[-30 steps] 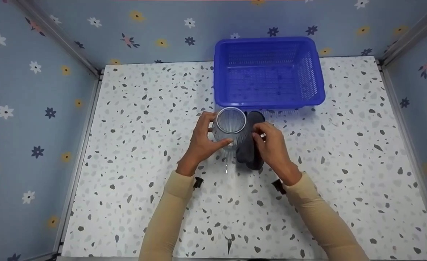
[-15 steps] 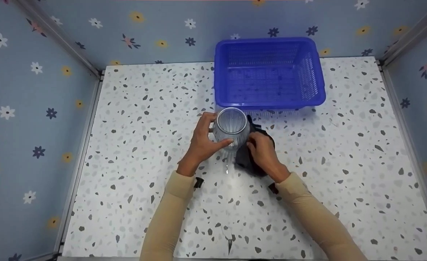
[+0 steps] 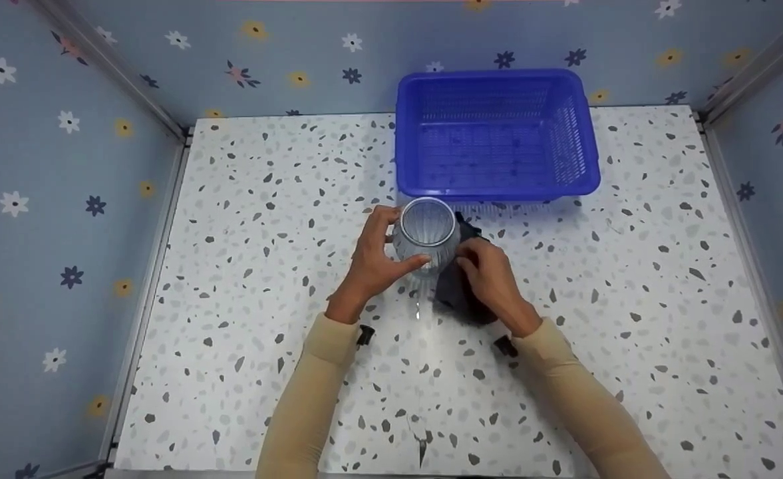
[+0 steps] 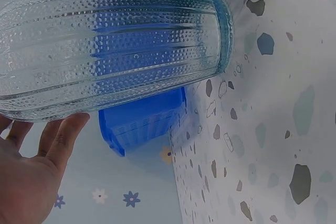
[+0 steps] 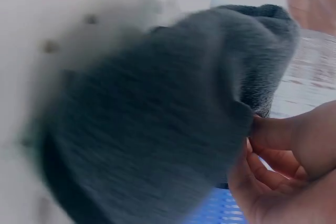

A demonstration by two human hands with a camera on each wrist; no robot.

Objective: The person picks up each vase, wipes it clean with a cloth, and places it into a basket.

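One ribbed glass jar (image 3: 426, 234) is held upright near the middle of the speckled table (image 3: 231, 266), its open mouth turned up toward the head camera and its long axis roughly vertical. It is gripped by the left hand (image 3: 371, 263), whose fingers (image 3: 383, 214) are curled round the far side while the thumb is wrapped across the near side. In the left wrist view the dotted, ridged wall of the jar (image 4: 110, 45) fills the frame, with the palm (image 4: 31, 177) below it. One dark grey cloth (image 3: 456, 293) is bunched just to the right of the jar, touching its side, and is pinched by the right hand (image 3: 491, 279); in the right wrist view the cloth (image 5: 147, 129) is seen gathered between curled fingers (image 5: 273, 161) and thumb. The cloth thus lies between the right hand and the glass, with the right hand nearer to it. One empty blue plastic basket (image 3: 584, 133) stands just beyond the jar, toward the back wall. Two hands, one jar, one cloth and one basket are counted.
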